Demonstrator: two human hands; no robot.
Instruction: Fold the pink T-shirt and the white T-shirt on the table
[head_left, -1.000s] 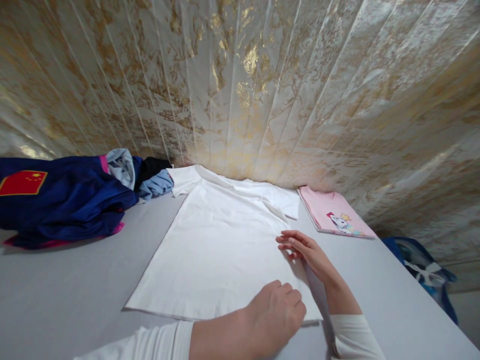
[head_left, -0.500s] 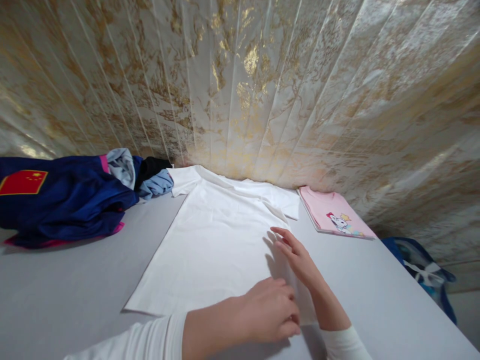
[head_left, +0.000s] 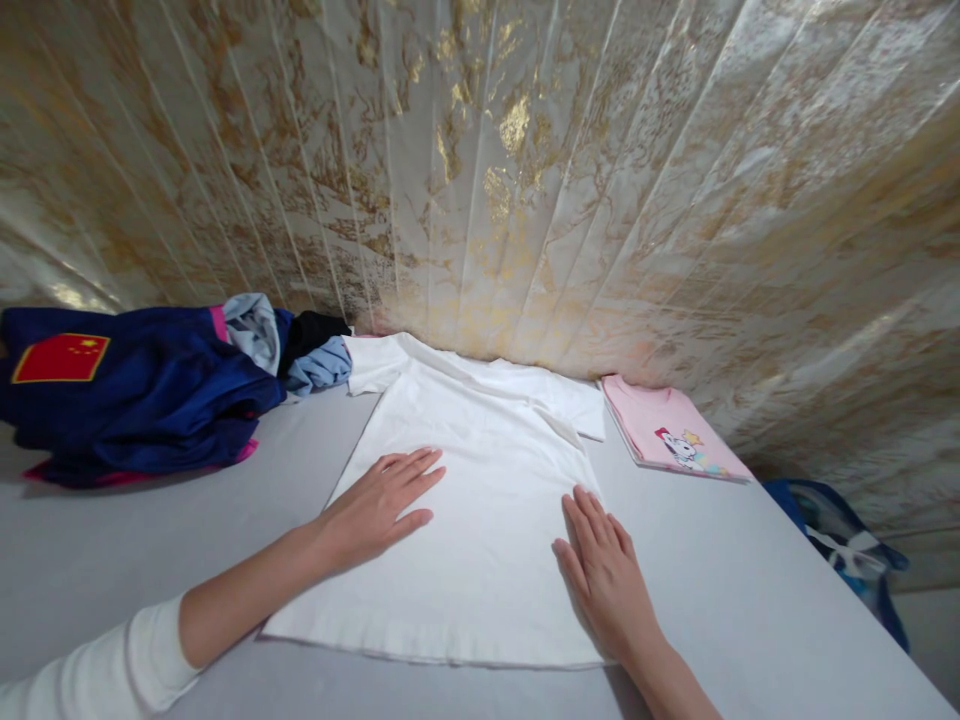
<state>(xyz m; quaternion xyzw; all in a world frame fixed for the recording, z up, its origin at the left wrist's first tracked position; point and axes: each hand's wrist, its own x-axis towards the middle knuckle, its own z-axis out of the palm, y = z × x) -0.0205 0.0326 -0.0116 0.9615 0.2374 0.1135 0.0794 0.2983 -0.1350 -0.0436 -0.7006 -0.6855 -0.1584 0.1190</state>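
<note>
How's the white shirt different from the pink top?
The white shirt is spread out flat, but the pink top is folded up and takes less room. The white shirt looks plain, while the pink top has a cartoon print. Both lie on the same pale surface.

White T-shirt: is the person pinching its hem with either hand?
No, the left hand lies open on the white T-shirt and the right hand lies open along its right side.
</note>
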